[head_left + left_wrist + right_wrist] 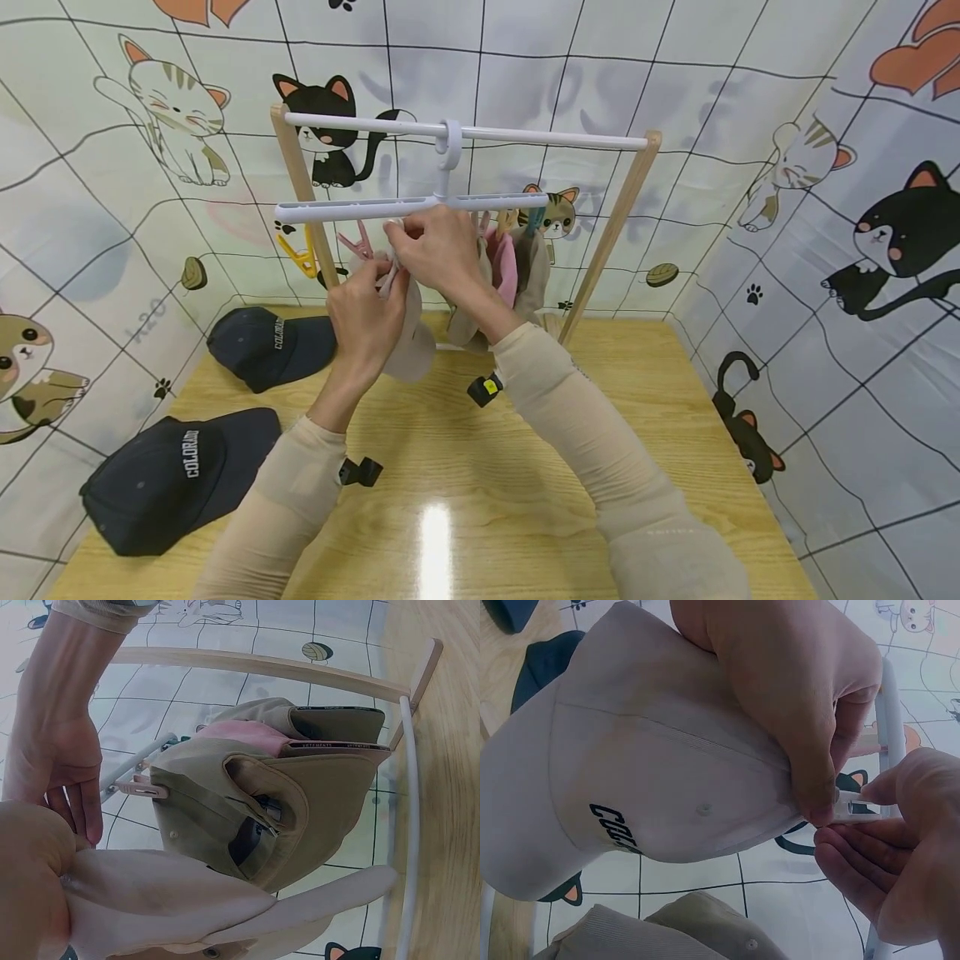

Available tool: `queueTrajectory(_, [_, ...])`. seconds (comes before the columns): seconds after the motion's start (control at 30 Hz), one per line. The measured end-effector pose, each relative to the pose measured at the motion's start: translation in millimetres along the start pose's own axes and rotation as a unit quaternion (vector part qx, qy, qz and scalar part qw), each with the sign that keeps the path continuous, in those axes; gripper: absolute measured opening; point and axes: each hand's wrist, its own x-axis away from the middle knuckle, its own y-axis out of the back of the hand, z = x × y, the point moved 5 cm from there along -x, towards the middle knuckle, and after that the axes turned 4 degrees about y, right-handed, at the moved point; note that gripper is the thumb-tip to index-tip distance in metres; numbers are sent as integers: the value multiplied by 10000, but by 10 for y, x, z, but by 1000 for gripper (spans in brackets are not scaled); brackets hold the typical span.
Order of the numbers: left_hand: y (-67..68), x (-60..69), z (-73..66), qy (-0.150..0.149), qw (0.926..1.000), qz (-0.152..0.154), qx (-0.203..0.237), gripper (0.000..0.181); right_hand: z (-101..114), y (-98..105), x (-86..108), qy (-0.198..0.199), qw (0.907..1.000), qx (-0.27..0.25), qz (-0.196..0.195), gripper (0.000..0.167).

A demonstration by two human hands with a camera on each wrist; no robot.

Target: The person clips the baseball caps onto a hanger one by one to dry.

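Note:
A pale cap (667, 750) with dark lettering hangs by its edge from my left hand (367, 317), which pinches it just below the hanger bar (360, 210). My right hand (438, 250) is close beside, under the bar. In the right wrist view, the thumb and fingers of the right hand (922, 847) pinch a white clothespin (862, 808) at that cap's edge. Whether its jaws bite the fabric is hidden by the left fingers. To the right on the hanger hang an olive cap (330, 802), a pink cap (247, 736) and a greyish cap (262, 712).
The hanger hooks over the white rail (555, 137) of a wooden-legged rack (611, 233). A yellow clothespin (300, 254) and a pink clothespin (357, 242) dangle at the bar's left. Two dark caps, one rear (262, 342) and one front (180, 471), lie on the table (450, 450).

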Motion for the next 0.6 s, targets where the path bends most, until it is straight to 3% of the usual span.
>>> queueTrajectory(0.2, [2, -13, -47, -340, 9986, -59, -410, 33, -14, -3, -2, 121, 9998, 121, 43, 41])
queueTrajectory(0.6, [20, -65, -84, -296, 9983, -137, -489, 25, 1, -20, 21, 129, 9997, 193, 29, 43])
